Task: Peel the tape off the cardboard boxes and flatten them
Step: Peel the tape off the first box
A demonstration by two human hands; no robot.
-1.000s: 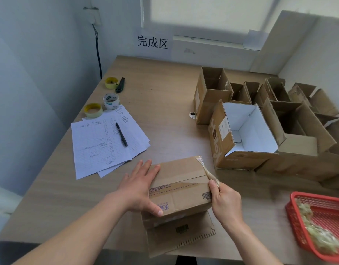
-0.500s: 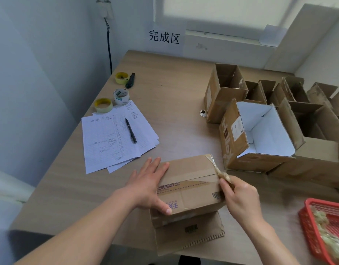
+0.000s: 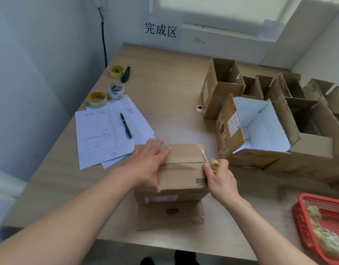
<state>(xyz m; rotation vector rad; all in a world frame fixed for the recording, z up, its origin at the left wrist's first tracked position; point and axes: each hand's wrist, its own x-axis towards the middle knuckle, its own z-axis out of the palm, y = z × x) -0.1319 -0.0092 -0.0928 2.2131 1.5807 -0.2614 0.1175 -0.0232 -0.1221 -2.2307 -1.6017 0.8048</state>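
Peeling tape [image 3: 202, 153] at box [image 3: 182, 169] right edge: right hand [image 3: 220, 178] pinches wad, left hand [image 3: 147, 165] flat, steadying top. Pull low, steady.

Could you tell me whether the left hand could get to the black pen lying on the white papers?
Probably yes: the left hand rests flat on the brown cardboard box, and the black pen lies exposed on the white papers just beyond, nothing between.

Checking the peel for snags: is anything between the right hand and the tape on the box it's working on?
Nothing visible. The right hand already pinches the peeled tape at the right edge of the closed box, while the left hand presses flat on the box top.
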